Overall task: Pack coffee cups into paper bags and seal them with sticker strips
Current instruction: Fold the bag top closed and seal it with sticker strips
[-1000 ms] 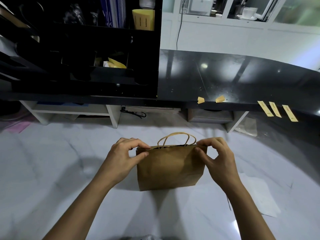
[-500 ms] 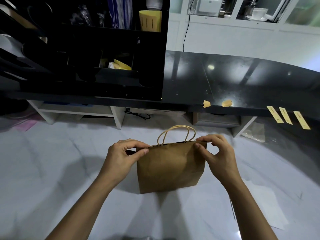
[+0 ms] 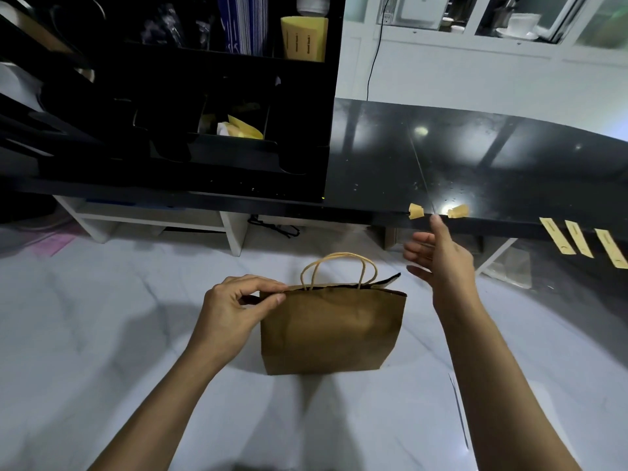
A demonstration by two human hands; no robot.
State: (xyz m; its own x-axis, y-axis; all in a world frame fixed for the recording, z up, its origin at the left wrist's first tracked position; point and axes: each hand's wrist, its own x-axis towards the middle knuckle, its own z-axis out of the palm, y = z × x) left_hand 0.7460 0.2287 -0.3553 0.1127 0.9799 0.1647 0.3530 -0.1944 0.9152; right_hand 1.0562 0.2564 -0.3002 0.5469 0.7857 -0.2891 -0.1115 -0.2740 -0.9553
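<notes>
A brown paper bag with twisted paper handles stands upright on the white counter. My left hand pinches the bag's top left corner. My right hand is off the bag, raised to its upper right with fingers spread, holding nothing. It hovers just below two short yellow sticker strips stuck on the edge of the black shelf. Three longer sticker strips hang from the same edge farther right. The bag's right top corner gapes a little. What is inside the bag is hidden.
A black organiser with compartments stands at the back left, holding yellow sleeves and packets. A sheet of white paper lies on the counter to the right of the bag. White cabinets run behind.
My right hand has let go of the bag's top right corner and risen toward the short sticker strips. My left hand keeps its pinch on the left corner.
</notes>
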